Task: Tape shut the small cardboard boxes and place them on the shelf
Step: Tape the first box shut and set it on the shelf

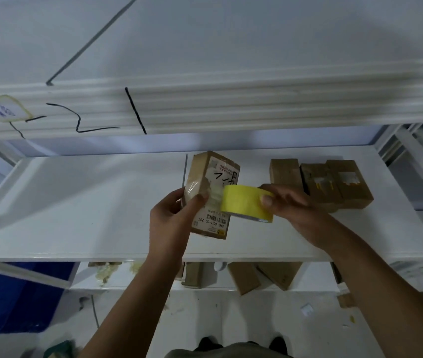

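Box (pixel 211 195) (labelled) gripped by left fingers (pixel 197 201).

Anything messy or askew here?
Yes. On the lower shelf, two boxes lie tilted, with crumpled tape scraps at its left. Paper bits litter the floor. The three boxes on the middle shelf stand in a tidy row.

Hands (pixel 169 215) on box (pixel 211 195), tape roll (pixel 244 202)

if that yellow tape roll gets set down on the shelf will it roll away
Probably only on its rim: the tape roll is round and the shelf looks smooth. Laid flat it should stay. It seems light: the right hand grips it alone.
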Motion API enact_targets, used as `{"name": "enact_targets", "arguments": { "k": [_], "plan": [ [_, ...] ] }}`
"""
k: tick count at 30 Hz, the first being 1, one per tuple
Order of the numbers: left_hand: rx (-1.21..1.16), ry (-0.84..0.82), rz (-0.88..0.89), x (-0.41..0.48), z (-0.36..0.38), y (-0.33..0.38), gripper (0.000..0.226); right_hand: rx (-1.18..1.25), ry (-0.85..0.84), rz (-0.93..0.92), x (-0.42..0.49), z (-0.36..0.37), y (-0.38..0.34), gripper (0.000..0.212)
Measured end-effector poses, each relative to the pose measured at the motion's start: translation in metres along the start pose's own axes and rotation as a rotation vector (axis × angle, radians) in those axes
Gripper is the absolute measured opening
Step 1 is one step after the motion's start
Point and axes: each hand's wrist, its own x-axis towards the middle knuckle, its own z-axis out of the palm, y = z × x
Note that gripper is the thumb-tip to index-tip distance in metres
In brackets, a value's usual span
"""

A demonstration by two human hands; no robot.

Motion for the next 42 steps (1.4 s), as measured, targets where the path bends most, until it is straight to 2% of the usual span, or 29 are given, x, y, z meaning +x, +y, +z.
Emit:
{"name": "enact_targets", "arguments": {
  "k": [6, 11, 14, 20, 23, 26, 30, 35, 37, 39, 40, 42],
  "plan": [
    [-0.154, 0.059, -0.068, -0.005, 0.005, -0.002, 0.041, -0.166, 0.182, -0.108, 0.000, 0.002, -0.005, 0.060],
    [-0.302, 0.029, -0.195, -0.006, -0.002, -0.003, 0.019, -0.457, 0.302, 0.032, 0.000, -0.002, -0.001, 0.065],
    [-0.409, -0.085, -0.255, -0.009, -0.005, -0.004, 0.030, -0.452, 0.317, 0.080, -0.003, 0.000, 0.004, 0.066],
    [-0.705, -0.309, -0.390, -0.010, -0.003, -0.009, 0.056, -0.418, 0.250, 0.084, 0.003, 0.014, -0.007, 0.052],
    [-0.767, -0.386, -0.426, -0.008, -0.002, -0.012, 0.057, -0.386, 0.229, 0.017, 0.007, 0.022, -0.017, 0.049],
    [-0.590, -0.363, -0.398, -0.002, 0.001, -0.016, 0.056, -0.347, 0.236, -0.025, 0.010, 0.027, -0.024, 0.053],
    [-0.031, -0.189, -0.135, 0.007, 0.003, -0.021, 0.047, -0.452, 0.279, -0.043, 0.012, 0.027, -0.022, 0.059],
    [0.149, -0.323, -0.090, 0.006, 0.005, -0.013, 0.075, -0.689, 0.291, -0.073, 0.018, 0.035, -0.016, 0.063],
    [0.068, -0.302, -0.115, 0.007, 0.005, -0.013, 0.067, -0.536, 0.250, -0.016, 0.015, 0.030, -0.017, 0.069],
    [-0.144, -0.281, -0.198, 0.010, 0.001, -0.012, 0.054, -0.150, 0.154, 0.069, 0.009, 0.019, -0.022, 0.061],
    [-0.273, -0.292, -0.255, 0.010, -0.003, -0.011, 0.051, -0.049, 0.078, 0.041, 0.008, 0.014, -0.024, 0.054],
    [-0.437, -0.347, -0.328, 0.009, -0.007, -0.013, 0.057, -0.030, -0.008, -0.079, 0.006, 0.010, -0.024, 0.053]
  ]
}}
